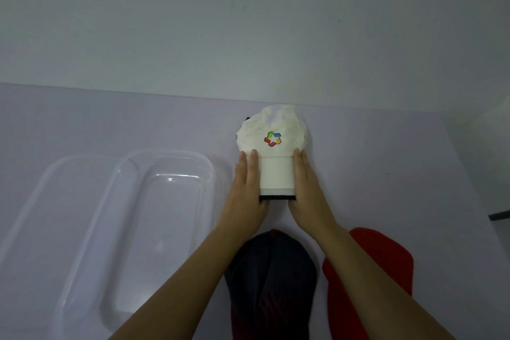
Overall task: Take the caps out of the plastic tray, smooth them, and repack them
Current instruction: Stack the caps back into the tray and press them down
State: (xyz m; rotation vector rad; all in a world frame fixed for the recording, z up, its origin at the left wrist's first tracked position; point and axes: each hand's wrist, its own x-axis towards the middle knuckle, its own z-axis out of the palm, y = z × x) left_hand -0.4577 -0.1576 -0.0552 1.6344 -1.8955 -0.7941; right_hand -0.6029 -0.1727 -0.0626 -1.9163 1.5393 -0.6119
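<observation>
Nearest, a dark cap (pixel 271 281) and a red cap (pixel 369 270) lie on the table (pixel 110 119), partly under the forearms. The clear tray (pixel 132 218) sits to the left. Beyond, the left hand (pixel 247 190) and right hand (pixel 306 188), fingers straight, press flat against either side of the white cap (pixel 276 157), its brim toward the person, crown crumpled near the wall (pixel 248 22).

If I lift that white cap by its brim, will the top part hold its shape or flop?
The white cap has a wrinkled, caved-in crown, so it will likely sag. The brim, pressed between the left hand and right hand, looks flat and straight-edged, so probably stiffer. Being cloth, it should feel light and unlikely to slip.
</observation>
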